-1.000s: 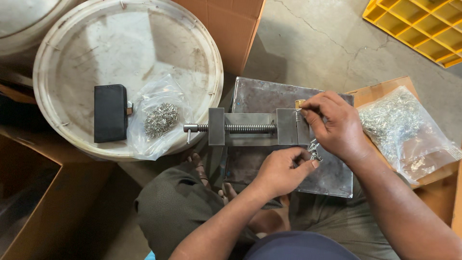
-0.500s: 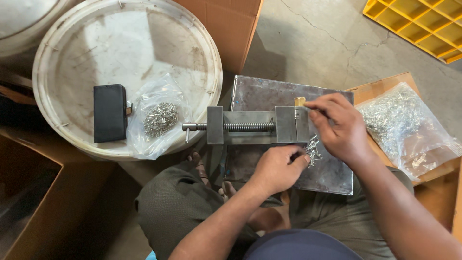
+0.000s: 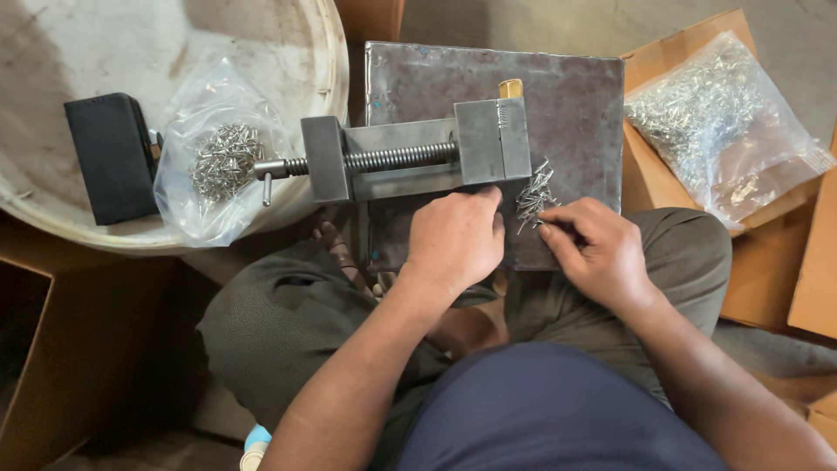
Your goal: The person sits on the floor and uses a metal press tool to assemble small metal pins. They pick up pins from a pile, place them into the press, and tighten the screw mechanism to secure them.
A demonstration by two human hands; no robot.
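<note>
- A small loose heap of thin metal pins (image 3: pixel 534 194) lies on the grey metal plate (image 3: pixel 567 105), close to the plate's near edge and just right of its middle.
- The right hand (image 3: pixel 602 253) rests at that near edge, just right of the heap; its fingertips are drawn together and touch the heap's lower side, though whether they pinch a pin is too small to tell.
- The left hand (image 3: pixel 455 237) lies knuckles-up on the plate's near edge, just left of the heap, fingers curled loosely under and pressed against the near side of the vise; nothing can be seen held in it.
- A small steel bench vise (image 3: pixel 410 157) sits across the plate's left half, its screw end (with the short cross handle) sticking out beyond the plate's left edge, its block jaw near the plate's middle.
- A little brass-coloured piece (image 3: pixel 511 87) stands at the far side of that block.
- The plate rests over the person's lap, the knees in dark grey trousers (image 3: pixel 288 323) showing below it.
- Left of the plate, a large round white lid (image 3: pixel 105 52) carries a clear plastic bag of pins (image 3: pixel 218 157), touching the vise handle, and a black rectangular box (image 3: pixel 112 157) beside the bag.
- Right of the plate, a bigger clear bag full of pins (image 3: pixel 719 122) lies on a brown cardboard box (image 3: pixel 767 279).
</note>
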